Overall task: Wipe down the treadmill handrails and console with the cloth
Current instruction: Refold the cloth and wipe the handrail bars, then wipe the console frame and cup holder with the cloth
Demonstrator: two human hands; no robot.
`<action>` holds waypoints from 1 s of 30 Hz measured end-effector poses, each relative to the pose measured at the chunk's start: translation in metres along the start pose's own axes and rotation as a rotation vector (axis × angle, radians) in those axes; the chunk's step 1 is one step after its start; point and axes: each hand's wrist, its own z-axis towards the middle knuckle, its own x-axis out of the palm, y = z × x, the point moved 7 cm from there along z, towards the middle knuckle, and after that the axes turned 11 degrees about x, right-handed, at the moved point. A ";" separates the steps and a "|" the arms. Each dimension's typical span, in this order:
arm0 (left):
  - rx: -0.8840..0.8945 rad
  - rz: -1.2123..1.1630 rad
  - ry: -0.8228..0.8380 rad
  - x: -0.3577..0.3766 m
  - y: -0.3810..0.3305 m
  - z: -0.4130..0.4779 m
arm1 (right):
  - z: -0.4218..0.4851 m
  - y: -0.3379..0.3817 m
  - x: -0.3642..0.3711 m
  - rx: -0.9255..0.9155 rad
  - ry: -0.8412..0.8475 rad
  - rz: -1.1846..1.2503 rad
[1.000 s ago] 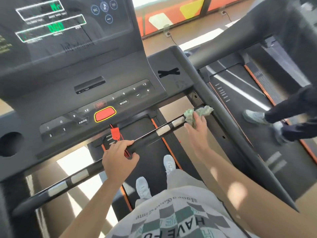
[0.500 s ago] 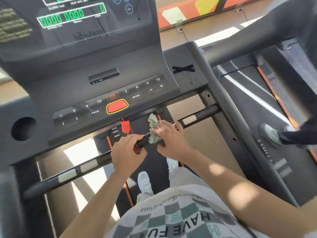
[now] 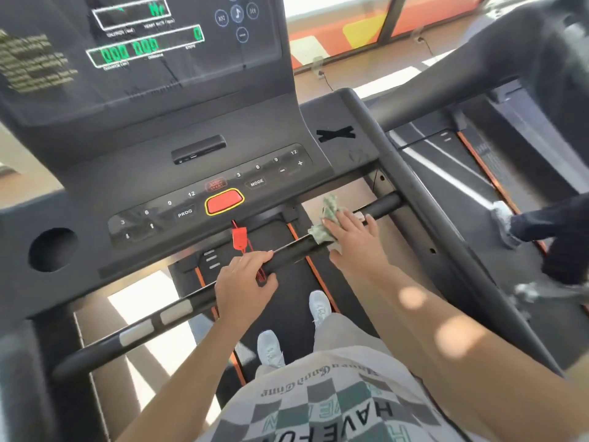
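The black front handlebar with silver sensor pads runs below the treadmill console. My left hand grips the bar near its middle, beside the red safety clip. My right hand lies farther right on the bar and holds a crumpled pale green cloth against it. The cloth sticks out past the hand on its left and far side. The display shows green digits above the button panel with its red stop button.
The right side handrail slopes down toward me. A round cup holder sits at the console's left. On the neighbouring treadmill to the right, another person's legs and shoe are moving. My shoes stand on the belt.
My right hand slid the cloth from the bar's right end to beside my left hand, then back to the right. My left hand kept its grip.
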 end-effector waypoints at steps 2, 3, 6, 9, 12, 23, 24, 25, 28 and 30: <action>-0.004 -0.003 0.000 0.001 0.001 -0.001 | 0.007 -0.020 -0.004 0.089 0.047 -0.040; -0.007 0.000 -0.001 0.001 0.001 -0.001 | 0.010 -0.030 -0.007 0.126 0.057 -0.059; -0.024 -0.001 -0.011 0.002 0.000 0.000 | 0.018 -0.058 -0.017 0.205 0.047 -0.062; -0.090 -0.005 -0.011 0.004 -0.001 0.002 | 0.023 -0.078 -0.019 0.242 0.042 -0.063; -0.104 -0.012 -0.020 0.002 -0.011 0.011 | 0.026 -0.092 -0.027 0.300 -0.092 -0.060; -0.004 -0.346 0.152 0.041 -0.103 0.123 | 0.028 -0.058 -0.035 0.002 -0.118 0.453; -0.006 -0.381 0.199 0.045 -0.111 0.131 | 0.030 -0.056 -0.038 -0.026 -0.056 0.528; -0.018 -0.414 0.225 0.049 -0.117 0.138 | 0.034 -0.057 -0.042 -0.032 -0.002 0.607; -0.099 -0.488 0.180 0.053 -0.124 0.151 | 0.041 -0.070 -0.050 0.040 0.054 0.780; -0.166 -0.552 0.143 0.054 -0.124 0.155 | 0.046 -0.077 -0.053 0.068 0.070 0.833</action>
